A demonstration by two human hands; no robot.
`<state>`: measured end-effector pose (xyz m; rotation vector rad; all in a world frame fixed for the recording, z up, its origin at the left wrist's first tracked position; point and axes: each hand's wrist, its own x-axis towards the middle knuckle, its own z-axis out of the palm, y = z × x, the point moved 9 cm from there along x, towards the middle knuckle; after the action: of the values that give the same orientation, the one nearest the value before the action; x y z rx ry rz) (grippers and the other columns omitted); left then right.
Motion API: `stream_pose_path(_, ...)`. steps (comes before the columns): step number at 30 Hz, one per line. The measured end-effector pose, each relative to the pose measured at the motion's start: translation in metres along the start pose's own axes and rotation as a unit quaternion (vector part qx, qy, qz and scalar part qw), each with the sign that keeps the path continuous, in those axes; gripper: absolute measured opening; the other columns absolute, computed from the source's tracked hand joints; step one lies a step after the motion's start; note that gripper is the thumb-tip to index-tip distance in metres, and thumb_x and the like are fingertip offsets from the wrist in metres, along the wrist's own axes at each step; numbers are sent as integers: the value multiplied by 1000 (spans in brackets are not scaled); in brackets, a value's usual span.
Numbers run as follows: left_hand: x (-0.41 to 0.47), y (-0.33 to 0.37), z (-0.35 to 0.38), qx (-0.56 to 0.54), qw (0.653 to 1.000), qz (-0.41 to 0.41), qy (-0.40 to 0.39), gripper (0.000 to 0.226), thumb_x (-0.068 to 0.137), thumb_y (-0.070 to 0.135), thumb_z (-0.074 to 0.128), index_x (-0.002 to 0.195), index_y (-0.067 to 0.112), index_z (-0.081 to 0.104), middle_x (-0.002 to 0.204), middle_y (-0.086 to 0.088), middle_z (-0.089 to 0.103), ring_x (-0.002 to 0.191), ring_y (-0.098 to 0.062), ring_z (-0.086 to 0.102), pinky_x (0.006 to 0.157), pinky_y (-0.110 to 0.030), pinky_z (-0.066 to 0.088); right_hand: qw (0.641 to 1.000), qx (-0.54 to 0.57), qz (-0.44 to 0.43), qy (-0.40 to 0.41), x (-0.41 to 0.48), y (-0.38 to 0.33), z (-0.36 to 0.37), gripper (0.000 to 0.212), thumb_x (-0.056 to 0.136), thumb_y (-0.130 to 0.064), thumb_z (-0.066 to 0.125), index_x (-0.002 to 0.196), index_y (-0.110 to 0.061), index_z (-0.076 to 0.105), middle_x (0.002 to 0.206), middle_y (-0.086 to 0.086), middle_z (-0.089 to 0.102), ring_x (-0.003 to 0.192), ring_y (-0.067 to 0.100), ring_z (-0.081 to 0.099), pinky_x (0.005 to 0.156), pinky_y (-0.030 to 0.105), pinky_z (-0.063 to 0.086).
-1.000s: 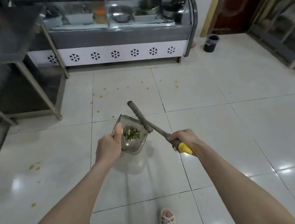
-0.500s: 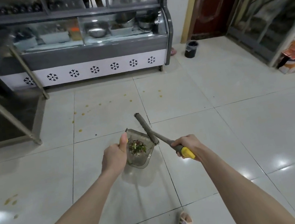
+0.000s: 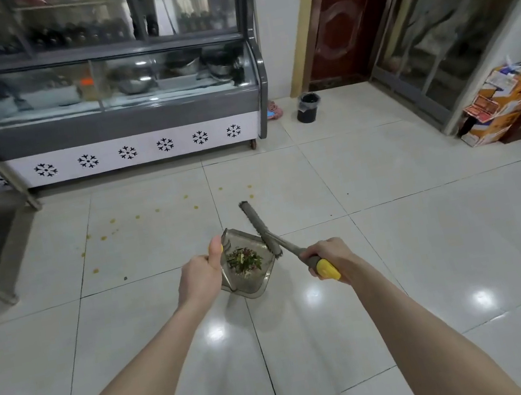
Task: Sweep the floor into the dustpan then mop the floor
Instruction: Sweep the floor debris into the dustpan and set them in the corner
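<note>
My left hand (image 3: 201, 277) grips the handle of a grey translucent dustpan (image 3: 256, 281), thumb up, holding it above the white tiled floor (image 3: 399, 242). A heap of green and reddish scraps (image 3: 244, 260) lies inside the pan. My right hand (image 3: 326, 253) grips the grey and yellow handle of a small broom (image 3: 261, 226). The broom's grey head slants along the pan's right edge. Small yellow bits (image 3: 137, 217) are scattered on the tiles ahead, in front of the display fridge.
A glass display fridge (image 3: 121, 124) with snowflake marks fills the back. A steel table's legs (image 3: 1, 295) stand at the left. A black bin (image 3: 308, 107) sits near a dark red door (image 3: 344, 8). Cardboard boxes (image 3: 500, 104) are stacked at the right.
The view has swung right and forward, bringing the bin, door and boxes further into view. Both hands keep their hold on the dustpan and broom, carried together.
</note>
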<state>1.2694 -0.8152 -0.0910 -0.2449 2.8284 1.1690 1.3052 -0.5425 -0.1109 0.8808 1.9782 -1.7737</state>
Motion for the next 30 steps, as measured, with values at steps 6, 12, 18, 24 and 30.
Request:
stream_pose_path(6, 40, 40, 38, 0, 1000, 0, -12, 80, 87, 72, 19, 57, 3, 46, 50, -6, 44, 55, -25, 45, 55, -32, 37, 1000, 26, 1, 12, 33, -18, -45, 9, 73, 10, 63, 75, 5, 57, 75, 17, 46, 46, 23, 46, 38, 20, 38)
stream_pose_path(12, 84, 61, 69, 2, 1000, -7, -21, 91, 84, 76, 16, 65, -2, 58, 53, -6, 47, 52, -23, 45, 50, -30, 35, 999, 40, 14, 28, 74, -29, -72, 8, 76, 9, 64, 72, 6, 58, 76, 18, 49, 47, 23, 47, 37, 20, 40)
stream_pose_path(18, 142, 65, 89, -22, 999, -30, -32, 79, 84, 76, 19, 53, 8, 44, 51, -4, 46, 49, -22, 43, 50, -29, 33, 999, 17, 26, 40, 137, -56, -74, 13, 74, 9, 63, 62, 5, 60, 76, 19, 51, 46, 25, 49, 38, 22, 41)
stream_pose_path(24, 204, 63, 98, -30, 997, -46, -55, 84, 80, 79, 17, 53, 6, 49, 55, -6, 52, 56, -26, 50, 56, -32, 38, 998, -13, 50, 37, 201, -98, -63, 11, 75, 7, 66, 65, 4, 61, 80, 20, 54, 46, 25, 52, 39, 22, 43)
stream_pose_path(30, 276, 71, 100, -7, 997, -52, -57, 91, 78, 80, 14, 65, 1, 57, 57, -8, 53, 57, -24, 50, 56, -31, 39, 996, 2, 79, 30, 260, -134, -51, 10, 73, 7, 66, 81, 7, 61, 84, 19, 53, 46, 25, 50, 44, 25, 42)
